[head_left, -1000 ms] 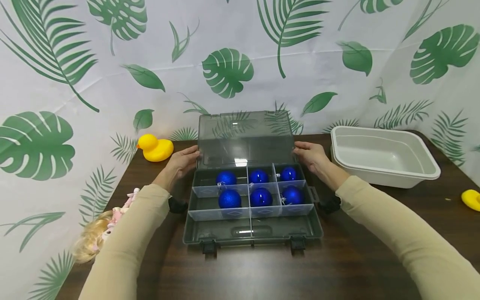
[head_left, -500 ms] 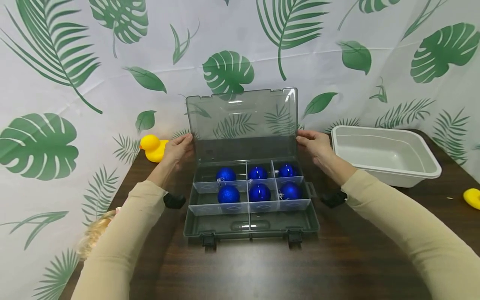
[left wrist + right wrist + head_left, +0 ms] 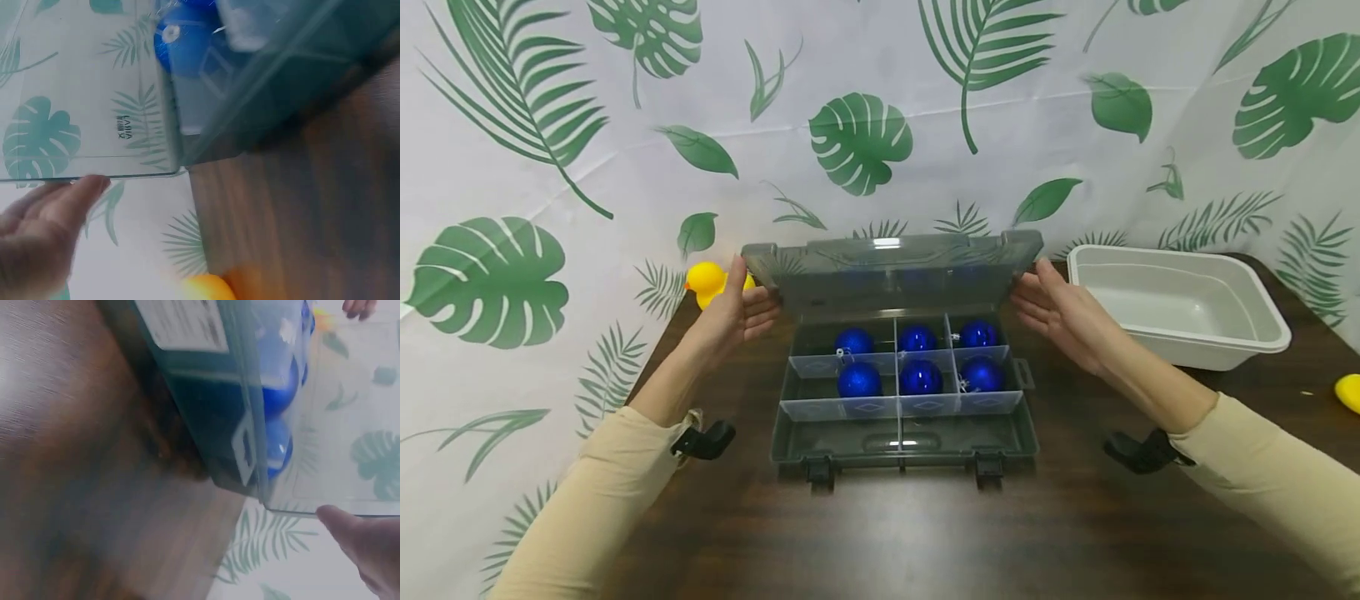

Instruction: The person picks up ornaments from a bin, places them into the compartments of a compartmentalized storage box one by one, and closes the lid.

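In the head view a smoky see-through divider box (image 3: 838, 440) lies on the table, its hinged lid (image 3: 887, 260) raised and leaning forward over the back compartments. Several blue Christmas baubles (image 3: 920, 377) sit in two rows behind clear dividers (image 3: 925, 406); the front compartments hold nothing. My left hand (image 3: 726, 310) is at the lid's left edge, fingers straight and thumb up. At the right edge my right hand (image 3: 1063, 321) mirrors it, fingers extended. Both wrist views show a hand, the left (image 3: 44, 225) and the right (image 3: 365, 544), touching the lid's rim.
A pale grey plastic tub (image 3: 1180, 346) stands at the back right. One yellow rubber duck (image 3: 707, 282) sits behind my left hand, and a yellow object (image 3: 1348, 392) is cut off at the right edge. A leaf-print cloth (image 3: 880, 67) hangs behind the dark wooden table (image 3: 887, 542).
The lid has risen from leaning back, passed upright and now tips forward over the box. Both hands have shifted from gripping its sides to straight-fingered contact, with forearms spread wider. The baubles stay put.
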Action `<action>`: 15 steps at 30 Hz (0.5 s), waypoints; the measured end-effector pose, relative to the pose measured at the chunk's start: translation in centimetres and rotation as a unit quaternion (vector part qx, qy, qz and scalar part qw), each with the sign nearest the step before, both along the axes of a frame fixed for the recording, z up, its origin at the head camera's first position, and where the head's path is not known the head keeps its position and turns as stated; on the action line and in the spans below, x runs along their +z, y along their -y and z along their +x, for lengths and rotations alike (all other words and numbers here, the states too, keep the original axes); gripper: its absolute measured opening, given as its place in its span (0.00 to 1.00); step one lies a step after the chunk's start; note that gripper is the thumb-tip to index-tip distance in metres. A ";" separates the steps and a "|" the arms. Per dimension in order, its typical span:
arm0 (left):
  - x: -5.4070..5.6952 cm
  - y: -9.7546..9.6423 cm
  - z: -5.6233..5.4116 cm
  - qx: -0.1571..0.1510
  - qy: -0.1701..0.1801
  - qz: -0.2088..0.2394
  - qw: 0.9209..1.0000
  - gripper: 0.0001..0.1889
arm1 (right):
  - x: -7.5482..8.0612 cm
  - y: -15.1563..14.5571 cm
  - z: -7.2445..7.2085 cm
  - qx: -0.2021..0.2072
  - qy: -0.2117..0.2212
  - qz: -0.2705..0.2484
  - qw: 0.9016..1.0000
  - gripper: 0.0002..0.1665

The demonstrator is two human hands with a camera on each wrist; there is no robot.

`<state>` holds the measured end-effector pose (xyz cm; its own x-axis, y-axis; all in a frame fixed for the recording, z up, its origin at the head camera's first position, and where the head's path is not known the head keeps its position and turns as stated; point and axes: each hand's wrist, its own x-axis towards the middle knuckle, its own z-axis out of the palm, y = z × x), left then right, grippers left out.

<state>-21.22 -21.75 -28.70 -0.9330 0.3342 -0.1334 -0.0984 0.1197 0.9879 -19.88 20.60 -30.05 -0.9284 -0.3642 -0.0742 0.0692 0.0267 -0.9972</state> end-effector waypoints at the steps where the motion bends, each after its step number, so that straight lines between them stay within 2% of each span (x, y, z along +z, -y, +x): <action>1: -0.3 0.1 0.4 -0.020 -0.006 0.006 1.000 0.54 | -0.1 -0.2 0.6 0.014 -0.003 0.004 1.000 0.52; 5: -2.0 0.7 2.1 -0.104 -0.042 0.048 0.993 0.55 | -0.7 -1.2 2.6 0.062 -0.019 0.037 0.997 0.51; 8: -3.4 1.2 3.0 -0.146 -0.071 0.039 0.986 0.55 | -1.4 -2.0 3.7 0.091 -0.038 0.066 0.993 0.47; 9: -3.9 1.4 3.2 -0.156 -0.078 0.027 0.984 0.54 | -1.7 -2.3 4.0 0.099 -0.043 0.076 0.991 0.46; 12: -5.2 2.3 4.1 -0.162 -0.113 -0.049 0.979 0.52 | -2.9 -3.1 4.8 0.113 -0.060 0.130 0.983 0.42; 15: -6.4 3.2 5.2 -0.157 -0.133 -0.127 0.970 0.48 | -4.7 -3.8 5.4 0.122 -0.070 0.189 0.972 0.41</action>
<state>-16.02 -24.97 -35.13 -0.8032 0.5954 -0.0166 0.2367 0.3446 0.9084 -14.52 24.36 -34.70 -0.8282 -0.5461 -0.1257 -0.1199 0.3918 -0.9122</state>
